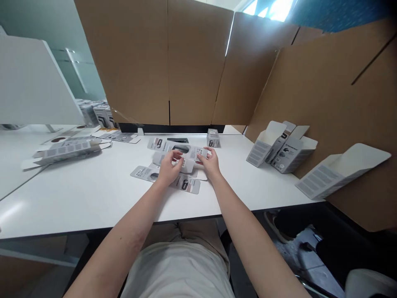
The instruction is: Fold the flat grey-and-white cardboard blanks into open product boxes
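Observation:
Between my hands is a flat, unfolded printed carton, white and grey with a picture of a dark device. My left hand has its fingers curled at the carton's near side, thumb and fingers around its lower flap. Gripping the right end is my right hand, with the thumb on top and the fingers at the far edge. Below lie more flat cartons, fanned crosswise on the white table and partly hidden by my left hand and the held carton.
A small closed box stands behind my right hand. Open, erected cartons and another one lean by the cardboard wall at right. Flattened cartons lie at left, with boxed stacks farther back. Cardboard panels stand ahead.

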### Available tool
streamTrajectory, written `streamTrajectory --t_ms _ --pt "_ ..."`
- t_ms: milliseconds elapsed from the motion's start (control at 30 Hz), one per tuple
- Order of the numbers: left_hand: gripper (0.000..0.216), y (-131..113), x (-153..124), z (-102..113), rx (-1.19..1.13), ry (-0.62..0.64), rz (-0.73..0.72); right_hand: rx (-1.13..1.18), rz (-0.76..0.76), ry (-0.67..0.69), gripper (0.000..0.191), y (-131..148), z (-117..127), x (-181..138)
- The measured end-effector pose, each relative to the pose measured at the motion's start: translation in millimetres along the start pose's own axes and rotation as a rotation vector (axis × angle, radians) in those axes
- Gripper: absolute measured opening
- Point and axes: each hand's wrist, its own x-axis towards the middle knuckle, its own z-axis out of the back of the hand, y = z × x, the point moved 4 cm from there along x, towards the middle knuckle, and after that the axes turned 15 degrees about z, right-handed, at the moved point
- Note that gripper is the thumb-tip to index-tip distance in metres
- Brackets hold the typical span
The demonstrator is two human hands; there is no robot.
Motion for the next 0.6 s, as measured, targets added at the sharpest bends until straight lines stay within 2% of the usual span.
streamTrajectory --t_ms 167,300,367,433,500,600 --pt "0.026 -2.7 -3.7 -1.3 -0.111 -0.007 0.091 0.133 0.004 -0.174 0.067 8.2 9.2 6.8" --pt "0.036 -2.8 -3.5 5.0 -0.19 -0.141 0.125 0.205 -0.028 -0.19 0.064 8.6 10.1 10.5" --pt "0.047 1.4 -0.6 11.3 -0.301 -0.237 0.161 0.251 -0.062 -0.209 0.06 7.3 9.5 11.4" --pt "0.058 7.4 4.1 16.1 -0.426 -0.281 0.219 0.301 -0.097 -0.218 0.056 5.7 7.9 11.6" --pt "0.063 11.7 8.8 16.8 -0.523 -0.238 0.285 0.333 -0.132 -0.19 0.053 3.9 4.8 10.8" --pt "0.061 8.8 10.0 11.5 -0.575 -0.092 0.313 0.313 -0.195 -0.096 0.05 1.3 -1.9 6.9"
